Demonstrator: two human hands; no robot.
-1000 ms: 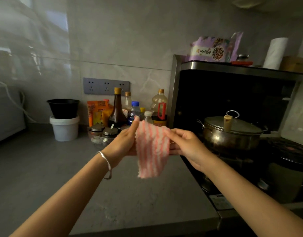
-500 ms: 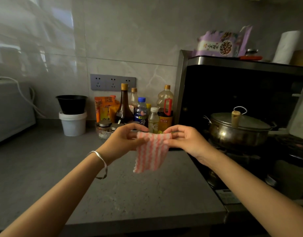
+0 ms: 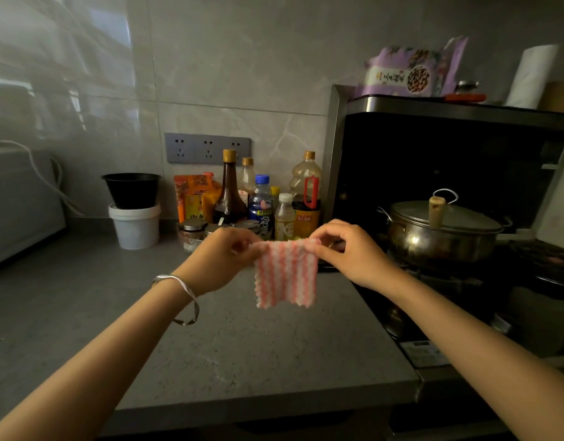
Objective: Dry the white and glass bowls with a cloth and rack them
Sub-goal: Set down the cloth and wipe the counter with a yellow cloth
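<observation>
Both hands up over the grey counter [image 3: 83, 313], left hand [image 3: 221, 259] and right hand [image 3: 347, 253] each pinching a top corner of the pink-striped cloth [image 3: 285, 275] with curled fingers, cloth hanging flat between them, no bowls visible.

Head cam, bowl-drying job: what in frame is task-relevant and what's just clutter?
Job:
striped cloth, pinched at its top corners by the left hand and right hand. No white or glass bowl or rack in view.

Clutter:
lidded steel pot, sauce bottles, black tub on a white tub, purple bag, paper towel roll.
</observation>
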